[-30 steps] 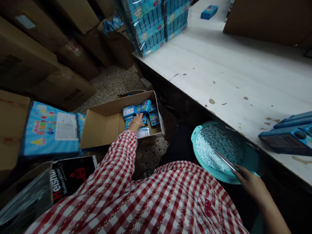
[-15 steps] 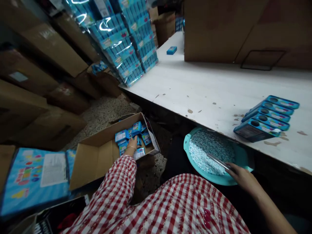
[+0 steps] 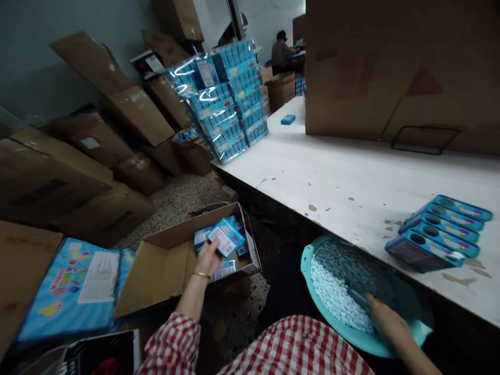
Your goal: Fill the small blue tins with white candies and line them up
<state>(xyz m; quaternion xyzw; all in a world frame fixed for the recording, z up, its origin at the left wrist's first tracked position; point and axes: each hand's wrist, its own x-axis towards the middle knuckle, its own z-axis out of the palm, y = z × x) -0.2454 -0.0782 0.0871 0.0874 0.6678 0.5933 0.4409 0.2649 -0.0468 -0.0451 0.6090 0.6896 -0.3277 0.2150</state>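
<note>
My left hand (image 3: 209, 259) grips a small blue box (image 3: 227, 237) with a white printed panel, held just above other blue boxes in an open cardboard carton (image 3: 162, 265). In my right hand (image 3: 388, 319) is the handle of a metal scoop (image 3: 357, 299), its far end among small pale-blue pellets (image 3: 332, 294). These fill much of a turquoise basin (image 3: 308, 268) below the table edge. Several upright blue boxes with round dark holes (image 3: 433, 234) stand in a row on the table, above and to the right of the basin.
On the white table (image 3: 289, 177) are shrink-wrapped blue packs (image 3: 222, 114), a lone blue box (image 3: 288, 119), a large cardboard box (image 3: 351, 73) and a wire frame (image 3: 425, 140). Cardboard cartons (image 3: 78, 192) pile up at left. A person (image 3: 282, 52) sits far back.
My left hand has lifted a blue box from the pile in the carton. My right hand has lowered the scoop deeper into the pellets. The camera view has tilted up.
</note>
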